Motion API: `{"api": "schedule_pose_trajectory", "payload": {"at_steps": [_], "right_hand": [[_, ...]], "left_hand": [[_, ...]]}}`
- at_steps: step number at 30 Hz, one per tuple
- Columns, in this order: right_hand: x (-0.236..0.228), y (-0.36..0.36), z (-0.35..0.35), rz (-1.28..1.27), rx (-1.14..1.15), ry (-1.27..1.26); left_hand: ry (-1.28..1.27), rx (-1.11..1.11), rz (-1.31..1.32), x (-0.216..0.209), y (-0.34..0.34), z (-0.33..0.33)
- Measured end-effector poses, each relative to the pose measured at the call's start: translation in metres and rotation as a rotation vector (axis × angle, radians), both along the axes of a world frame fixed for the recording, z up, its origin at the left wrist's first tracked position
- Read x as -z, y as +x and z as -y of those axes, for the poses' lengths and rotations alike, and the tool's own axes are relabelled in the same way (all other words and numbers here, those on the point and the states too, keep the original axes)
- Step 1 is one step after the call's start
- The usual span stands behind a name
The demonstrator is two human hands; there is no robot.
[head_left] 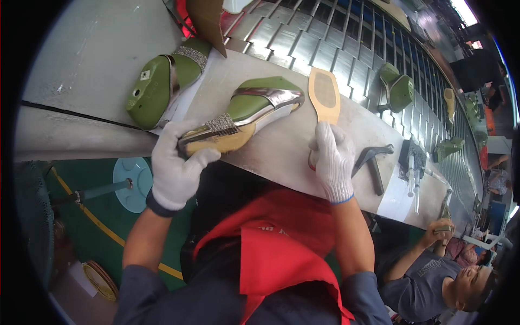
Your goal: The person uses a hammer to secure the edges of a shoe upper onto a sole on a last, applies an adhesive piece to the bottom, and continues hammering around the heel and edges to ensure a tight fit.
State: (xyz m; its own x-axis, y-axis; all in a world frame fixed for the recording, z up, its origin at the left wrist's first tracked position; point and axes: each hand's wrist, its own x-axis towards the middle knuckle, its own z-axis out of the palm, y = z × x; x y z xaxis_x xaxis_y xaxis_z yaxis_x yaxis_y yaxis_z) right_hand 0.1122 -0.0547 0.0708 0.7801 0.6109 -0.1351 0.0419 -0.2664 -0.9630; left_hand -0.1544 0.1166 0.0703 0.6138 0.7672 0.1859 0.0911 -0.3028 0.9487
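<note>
Gloved at the table [360, 122]
Your left hand [177, 165] grips a shoe [252, 111]; your right hand [333, 162] seemingly pinches an insole [324, 95].

Shoe last [252, 105] between another last [149, 95] and insole [325, 97], hand tool [375, 174] rightward, conveyor [325, 40] behind bench [284, 146]

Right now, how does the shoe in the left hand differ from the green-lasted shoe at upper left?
Grip: the left hand grips the held shoe; the upper-left shoe lies ungripped.
Pose: the held shoe's glittery strap end points toward the person; the upper-left shoe's points away.
Visible parts: the upper-left shoe's last shows a hole and white label; the held shoe's shows neither.
Shared: green last, glittery strap.
</note>
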Motion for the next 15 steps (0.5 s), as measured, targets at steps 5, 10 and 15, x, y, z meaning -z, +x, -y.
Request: {"api": "schedule_pose_trajectory", "payload": {"at_steps": [5,10,15], "right_hand": [[-0.001,-0.001,0.009,-0.143,0.041,0.096],[0.007,-0.024,0.025,0.84,0.092,0.002],[-0.002,-0.05,0.09,0.451,0.064,-0.003]], "left_hand": [[-0.027,-0.102,0.268,-0.104,0.039,-0.006],[-0.101,-0.062,0.454,-0.11,0.098,-0.024],[-0.215,0.103,0.529,-0.107,0.104,-0.04]]}}
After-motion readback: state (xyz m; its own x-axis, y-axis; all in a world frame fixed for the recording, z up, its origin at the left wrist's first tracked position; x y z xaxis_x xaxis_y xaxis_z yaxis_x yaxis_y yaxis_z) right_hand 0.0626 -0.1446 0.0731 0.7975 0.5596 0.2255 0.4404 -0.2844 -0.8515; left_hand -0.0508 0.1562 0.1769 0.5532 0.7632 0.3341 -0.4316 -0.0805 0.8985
